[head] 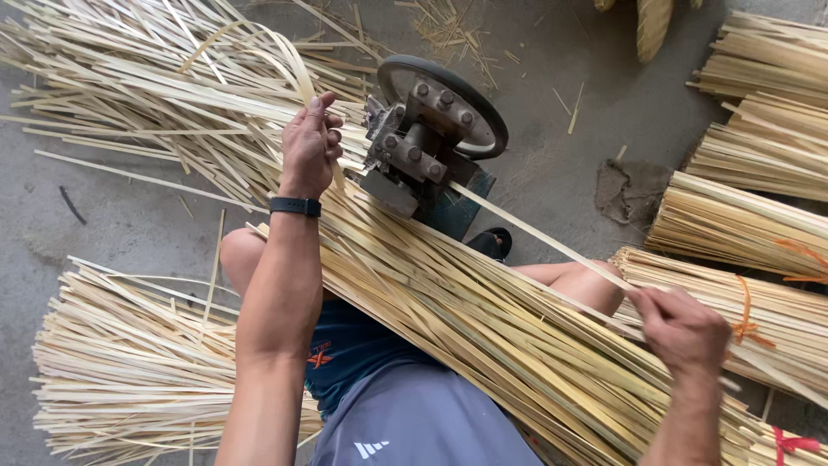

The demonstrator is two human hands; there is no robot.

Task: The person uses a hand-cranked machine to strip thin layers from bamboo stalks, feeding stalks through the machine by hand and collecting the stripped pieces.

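Both hands pinching one bamboo strip [535, 237]

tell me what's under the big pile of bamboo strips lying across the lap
Under the bamboo strips show both bare knees and blue shorts. The thighs between are covered.

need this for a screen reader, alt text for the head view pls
Seen from above, a seated person's right hand pinches a thin bamboo strip running through a small metal machine, while the left hand grips strips on its other side. Bamboo strips lie across the lap.
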